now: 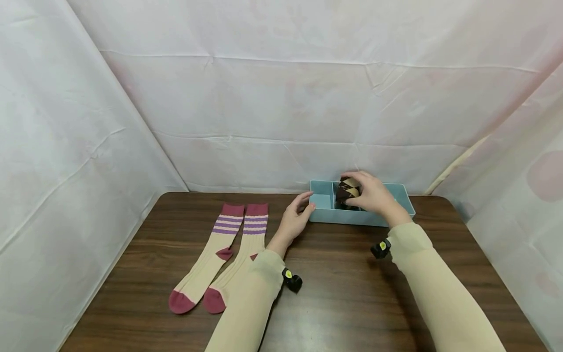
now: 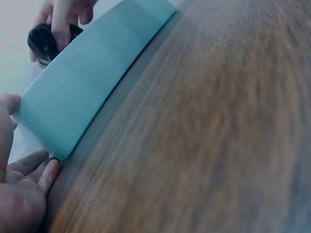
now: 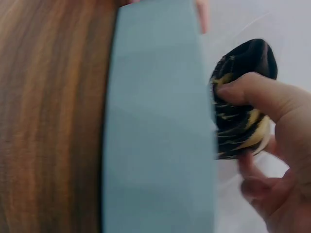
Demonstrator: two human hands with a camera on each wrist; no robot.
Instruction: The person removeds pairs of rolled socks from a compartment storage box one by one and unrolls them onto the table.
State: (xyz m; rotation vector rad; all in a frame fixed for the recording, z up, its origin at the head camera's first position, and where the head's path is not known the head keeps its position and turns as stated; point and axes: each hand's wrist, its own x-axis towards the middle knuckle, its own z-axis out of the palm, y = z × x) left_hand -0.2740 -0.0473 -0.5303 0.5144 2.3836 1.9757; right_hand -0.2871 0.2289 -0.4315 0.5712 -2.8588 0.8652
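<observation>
My right hand (image 1: 373,195) grips a rolled-up sock (image 1: 347,191) with a dark brown and tan pattern, thumb on one side and fingers on the other. In the right wrist view, the rolled sock (image 3: 243,121) rises past the rim of a light-blue divided box (image 1: 352,216). It sits at the box's middle compartment, right of a divider. My left hand (image 1: 293,220) touches the box's left end with thumb and fingertips apart. From the left wrist, the left hand's fingers (image 2: 46,177) show at the box's lower corner. My right hand hides part of the right compartment.
Two cream socks (image 1: 210,256) with maroon toes, heels and cuffs and purple stripes lie flat side by side on the brown wooden table (image 1: 334,303). My left sleeve overlaps one of them. White cloth (image 1: 281,98) hangs behind the table and at both sides.
</observation>
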